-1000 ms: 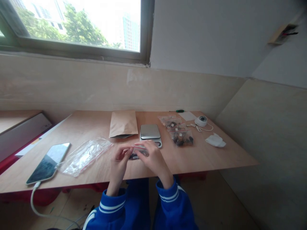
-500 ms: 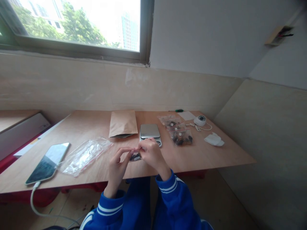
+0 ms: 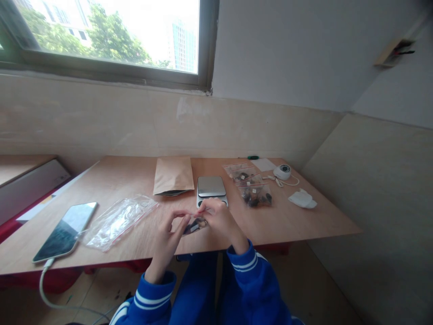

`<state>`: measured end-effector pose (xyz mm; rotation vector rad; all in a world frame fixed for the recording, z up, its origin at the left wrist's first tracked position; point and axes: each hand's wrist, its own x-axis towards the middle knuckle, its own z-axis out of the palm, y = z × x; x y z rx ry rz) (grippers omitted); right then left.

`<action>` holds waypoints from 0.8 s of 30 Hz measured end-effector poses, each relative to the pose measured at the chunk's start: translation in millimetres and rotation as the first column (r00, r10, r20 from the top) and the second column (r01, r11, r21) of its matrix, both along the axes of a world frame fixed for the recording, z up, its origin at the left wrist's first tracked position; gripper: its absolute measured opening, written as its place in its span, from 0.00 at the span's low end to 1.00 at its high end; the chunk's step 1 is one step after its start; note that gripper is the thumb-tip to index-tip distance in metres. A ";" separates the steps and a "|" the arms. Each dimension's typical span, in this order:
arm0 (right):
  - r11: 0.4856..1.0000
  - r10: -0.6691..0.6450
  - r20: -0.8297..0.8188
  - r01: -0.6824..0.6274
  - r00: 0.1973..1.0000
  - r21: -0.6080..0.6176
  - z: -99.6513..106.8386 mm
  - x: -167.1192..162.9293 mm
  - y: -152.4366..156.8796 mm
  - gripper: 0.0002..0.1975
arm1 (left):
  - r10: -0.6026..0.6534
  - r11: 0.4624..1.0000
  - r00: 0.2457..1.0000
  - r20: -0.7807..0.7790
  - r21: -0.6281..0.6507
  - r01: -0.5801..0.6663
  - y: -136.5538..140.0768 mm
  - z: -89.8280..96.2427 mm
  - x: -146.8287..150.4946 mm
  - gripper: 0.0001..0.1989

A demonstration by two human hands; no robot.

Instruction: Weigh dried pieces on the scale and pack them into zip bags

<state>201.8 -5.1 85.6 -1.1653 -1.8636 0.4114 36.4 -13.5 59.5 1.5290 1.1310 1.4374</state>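
A small clear zip bag (image 3: 195, 227) with dark pieces and a white label inside hangs between my hands, close to the table's front edge. My left hand (image 3: 172, 228) pinches its top edge on the left. On the right, my right hand (image 3: 218, 219) pinches the same edge and hides part of it. Just beyond my fingers stands a kitchen scale (image 3: 211, 186) with a bare metal plate. Several filled zip bags (image 3: 254, 195) with dark contents and white labels lie right of the scale, partly overlapping.
A brown paper pouch (image 3: 173, 176) lies left of the scale. Clear plastic bags (image 3: 122, 221) and a phone (image 3: 66, 232) with a charging cable rest on the left. To the right are a white dome camera (image 3: 282, 171), a crumpled tissue (image 3: 302, 198) and a green-handled screwdriver (image 3: 252, 157).
My right hand has shifted slightly right and down along the bag's top edge. More of the small bag shows below my fingers.
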 end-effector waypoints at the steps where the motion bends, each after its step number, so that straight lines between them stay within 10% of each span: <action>1: 1.000 -0.004 0.016 0.003 1.000 0.009 -0.5 -0.3 0.1 0.09 | -0.020 1.000 1.000 -0.007 -0.009 0.020 0.2 -0.6 1.2 0.10; 24: 0.990 0.087 -0.053 -0.092 0.995 -0.104 -2.5 1.6 -3.0 0.06 | 0.121 0.992 0.981 -0.155 0.067 -0.111 5.6 -14.6 -6.5 0.11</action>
